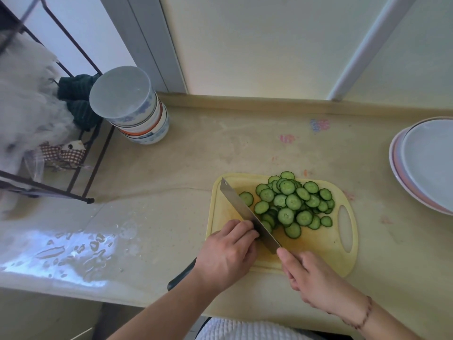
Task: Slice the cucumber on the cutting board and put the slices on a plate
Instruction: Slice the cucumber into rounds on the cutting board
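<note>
Head view shows the cucumber slices (293, 204) heaped on the yellow cutting board (318, 244) on the desk, plates (426, 165) well apart at right. Right hand (311, 278) has its grip curled round the knife (247, 214) handle; left hand (230, 251) curls beside the blade, whether on a leftover stub I cannot tell. Slices look thin, wet, slippery and easily broken: best scooped from underneath on the flat blade.
</note>
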Demonstrator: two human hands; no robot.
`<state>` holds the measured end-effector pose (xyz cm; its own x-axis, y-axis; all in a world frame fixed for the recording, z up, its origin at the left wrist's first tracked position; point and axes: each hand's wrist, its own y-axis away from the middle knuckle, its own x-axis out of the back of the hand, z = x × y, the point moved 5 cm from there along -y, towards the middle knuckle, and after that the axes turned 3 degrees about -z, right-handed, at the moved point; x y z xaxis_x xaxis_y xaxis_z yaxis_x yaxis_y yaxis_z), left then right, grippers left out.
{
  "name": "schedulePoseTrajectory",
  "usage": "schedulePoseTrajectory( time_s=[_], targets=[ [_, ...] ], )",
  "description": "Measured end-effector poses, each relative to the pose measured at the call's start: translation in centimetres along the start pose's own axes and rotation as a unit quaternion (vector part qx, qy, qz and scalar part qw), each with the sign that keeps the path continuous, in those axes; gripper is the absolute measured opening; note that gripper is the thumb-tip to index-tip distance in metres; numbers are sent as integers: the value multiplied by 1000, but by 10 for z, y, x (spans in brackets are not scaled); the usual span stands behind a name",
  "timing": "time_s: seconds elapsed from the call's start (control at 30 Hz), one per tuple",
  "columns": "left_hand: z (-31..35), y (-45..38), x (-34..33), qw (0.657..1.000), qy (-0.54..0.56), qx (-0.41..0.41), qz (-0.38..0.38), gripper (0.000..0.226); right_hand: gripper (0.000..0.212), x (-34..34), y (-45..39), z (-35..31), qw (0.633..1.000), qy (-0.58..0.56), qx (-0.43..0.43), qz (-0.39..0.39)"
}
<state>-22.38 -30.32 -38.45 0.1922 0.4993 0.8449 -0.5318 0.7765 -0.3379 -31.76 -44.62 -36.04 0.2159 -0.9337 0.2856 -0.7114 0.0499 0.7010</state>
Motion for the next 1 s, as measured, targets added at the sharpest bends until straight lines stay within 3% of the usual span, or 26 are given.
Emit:
schedulePoseTrajectory(
  time_s=[0.2,0.53,1.0],
  targets=[
    [0,0,2,1000,5,2,-1,11,53,12,2,-3,999,-15,-6,36],
    [-1,-1,3,1000,23,7,10,9,52,5,27,-11,995,-97,-4,-18],
    [-1,-1,3,1000,14,-1,13,11,55,-2,6,-10,1000,-24,9,-8]
  ],
)
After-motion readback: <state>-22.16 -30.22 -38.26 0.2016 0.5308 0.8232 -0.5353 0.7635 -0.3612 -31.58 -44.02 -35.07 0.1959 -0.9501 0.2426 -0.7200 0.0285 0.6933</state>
